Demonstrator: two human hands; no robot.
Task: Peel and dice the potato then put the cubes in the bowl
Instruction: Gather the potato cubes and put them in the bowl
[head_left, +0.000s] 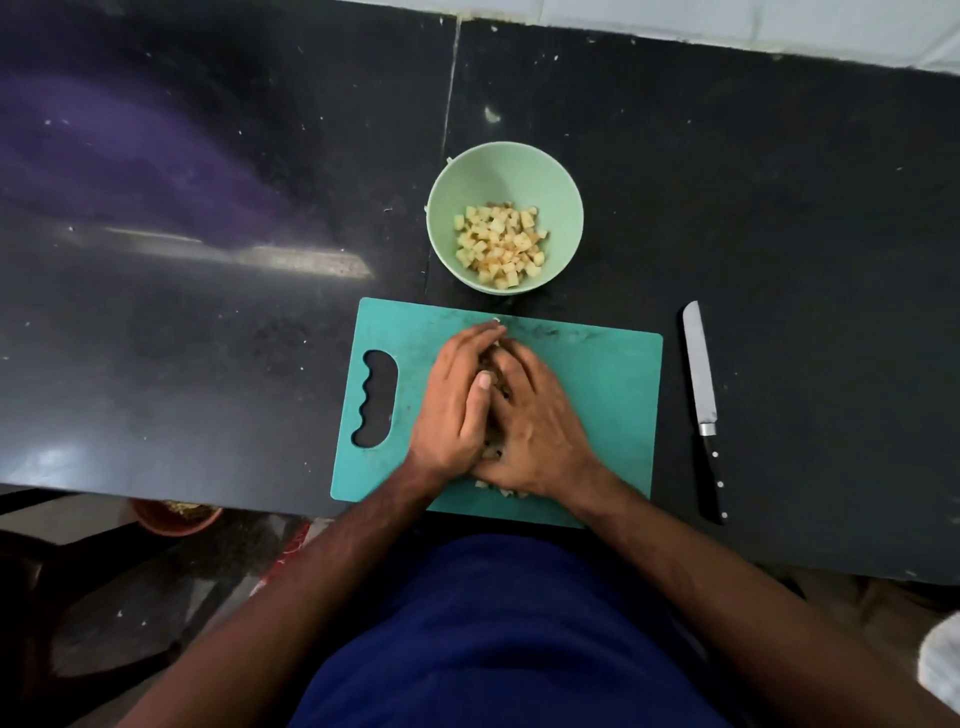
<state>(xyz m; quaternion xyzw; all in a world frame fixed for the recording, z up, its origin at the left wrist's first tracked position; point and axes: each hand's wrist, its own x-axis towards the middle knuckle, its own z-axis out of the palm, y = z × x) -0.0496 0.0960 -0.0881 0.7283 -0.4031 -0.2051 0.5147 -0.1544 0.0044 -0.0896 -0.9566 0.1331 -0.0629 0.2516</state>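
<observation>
Both hands, left (453, 410) and right (535, 431), are cupped together over a heap of cubes (501, 491) on the board (608, 374) at the bench's (779, 208) near edge; grip apparently closed round them. Bowl (563, 195) behind the board holds more. Knife (702, 395) lies to the right.

Dim, soft indoor light; a pale glare streak crosses the dark tabletop (156, 312) (left side), edges bowed by wide-angle distortion.
</observation>
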